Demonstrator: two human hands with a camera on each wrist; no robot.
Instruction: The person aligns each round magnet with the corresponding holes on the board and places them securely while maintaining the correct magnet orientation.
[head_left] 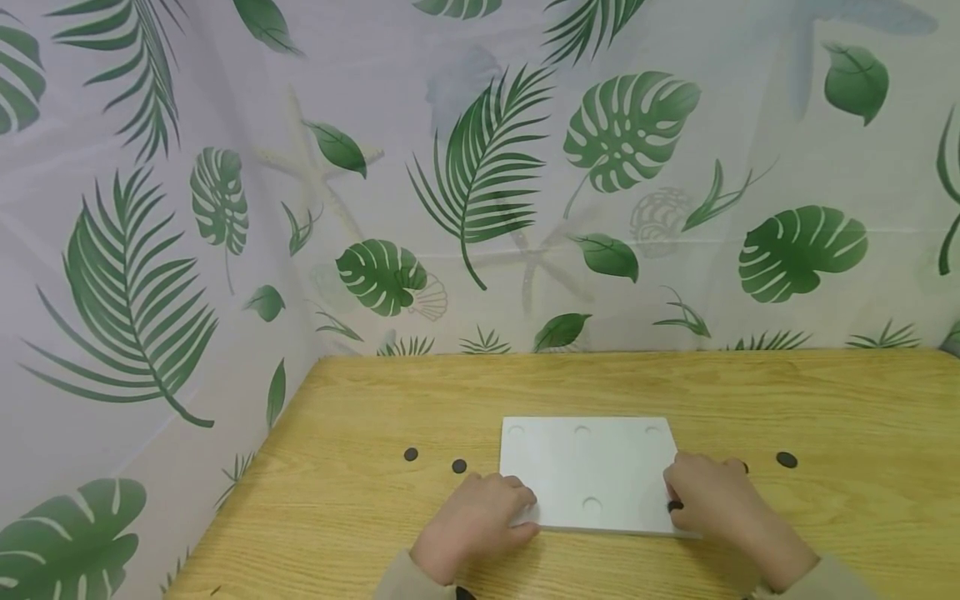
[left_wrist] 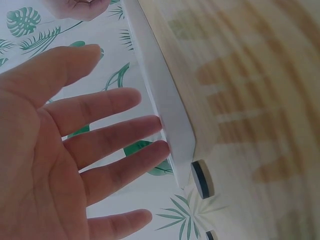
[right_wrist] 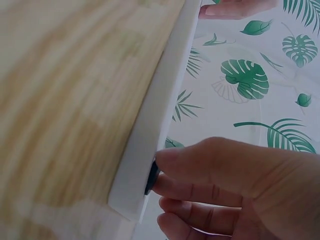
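Note:
A white rectangular board (head_left: 577, 475) with shallow round recesses lies flat on the table. Between thumb and index finger, my right hand (head_left: 716, 500) pinches a small black disc (right_wrist: 152, 176) at the board's near right corner. In the right wrist view the disc is tilted, its lower edge right at the board's top surface. My left hand (head_left: 483, 515) is at the near left corner. Its fingers are spread and fairly straight in the left wrist view, with two fingertips (left_wrist: 159, 145) at the board's edge. The recess under the right hand is hidden.
Two loose black discs, one nearer (head_left: 459, 467) and one farther out (head_left: 411, 454), lie left of the board. Another black disc (head_left: 787, 459) lies to the right, and one more is partly hidden behind the right hand. A leaf-patterned curtain (head_left: 480, 317) borders the wooden table (head_left: 375, 400).

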